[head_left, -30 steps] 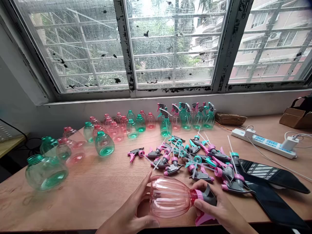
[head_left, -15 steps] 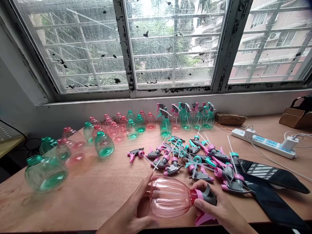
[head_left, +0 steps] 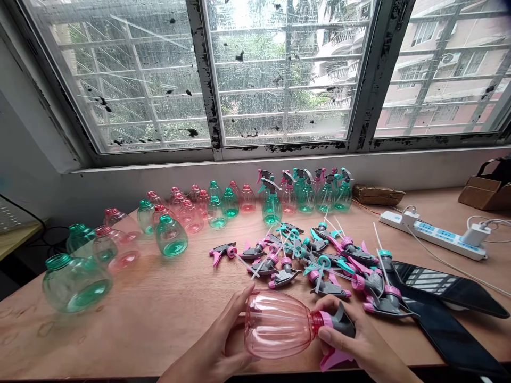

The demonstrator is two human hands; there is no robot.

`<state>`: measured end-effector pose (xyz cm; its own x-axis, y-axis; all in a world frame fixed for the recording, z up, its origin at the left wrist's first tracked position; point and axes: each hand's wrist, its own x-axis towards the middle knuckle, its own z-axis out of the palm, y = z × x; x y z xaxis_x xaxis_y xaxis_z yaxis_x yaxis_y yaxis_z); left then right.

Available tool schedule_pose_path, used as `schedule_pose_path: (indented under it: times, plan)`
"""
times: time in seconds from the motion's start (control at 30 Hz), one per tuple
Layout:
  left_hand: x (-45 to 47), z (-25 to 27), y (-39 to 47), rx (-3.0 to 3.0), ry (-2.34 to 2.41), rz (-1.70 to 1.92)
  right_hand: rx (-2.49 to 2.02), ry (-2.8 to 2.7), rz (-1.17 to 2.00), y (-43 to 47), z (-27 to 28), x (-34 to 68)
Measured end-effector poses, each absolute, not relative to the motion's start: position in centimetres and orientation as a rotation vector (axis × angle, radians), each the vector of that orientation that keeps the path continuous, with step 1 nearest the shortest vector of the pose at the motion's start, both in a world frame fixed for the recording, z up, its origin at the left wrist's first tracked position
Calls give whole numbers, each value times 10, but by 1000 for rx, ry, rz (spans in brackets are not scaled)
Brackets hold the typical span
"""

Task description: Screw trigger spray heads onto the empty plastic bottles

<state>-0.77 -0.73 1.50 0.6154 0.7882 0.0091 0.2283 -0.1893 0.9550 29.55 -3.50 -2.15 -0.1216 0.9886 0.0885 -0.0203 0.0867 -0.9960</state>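
A clear pink spray bottle [head_left: 278,324] lies on its side in the air above the table's front edge, base to the left. My left hand [head_left: 223,340] cups the base, thumb below and fingers above and behind it. My right hand [head_left: 351,335] is closed round the neck and the grey-and-pink spray head [head_left: 342,322], whose pink trigger [head_left: 335,359] points down. A thin tube shows faintly inside the bottle. Just beyond lies a pile of loose pink, teal and grey spray heads [head_left: 285,274] with white tubes.
Open green bottles [head_left: 77,284] and pink bottles [head_left: 189,217] stand at the left and back. Bottles with spray heads [head_left: 272,205] stand under the window. A power strip [head_left: 433,234], two dark devices [head_left: 447,335] and a cardboard box [head_left: 487,186] are at the right.
The bottle has turned slightly about its length, and my left hand has shifted a little at its base. My right hand keeps its grip on the spray head.
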Motion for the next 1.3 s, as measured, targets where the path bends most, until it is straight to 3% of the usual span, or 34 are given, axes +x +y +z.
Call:
schedule_pose_path:
  times: [1.3]
  plan:
    - [-8,17,-8,1761,978,601,-1048,-1257,1314,-36,-21,292]
